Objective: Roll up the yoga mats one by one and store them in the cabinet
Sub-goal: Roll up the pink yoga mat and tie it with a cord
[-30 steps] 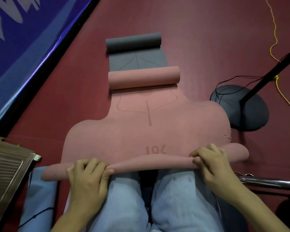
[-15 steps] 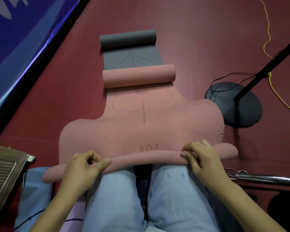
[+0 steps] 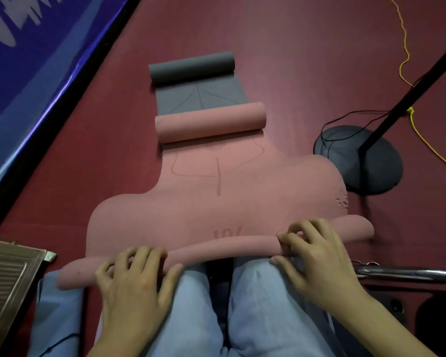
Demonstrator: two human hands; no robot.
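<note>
The pink mat (image 3: 216,202) lies on the red floor (image 3: 307,60) before the person's knees (image 3: 196,305), its near edge rolled into a thin tube. The left hand (image 3: 131,284) and right hand (image 3: 317,256) each curl over that tube, grip clamped on it. Beyond lies a grey mat (image 3: 198,94), its far end rolled. A black stand base (image 3: 371,171) sits to the right.
</note>
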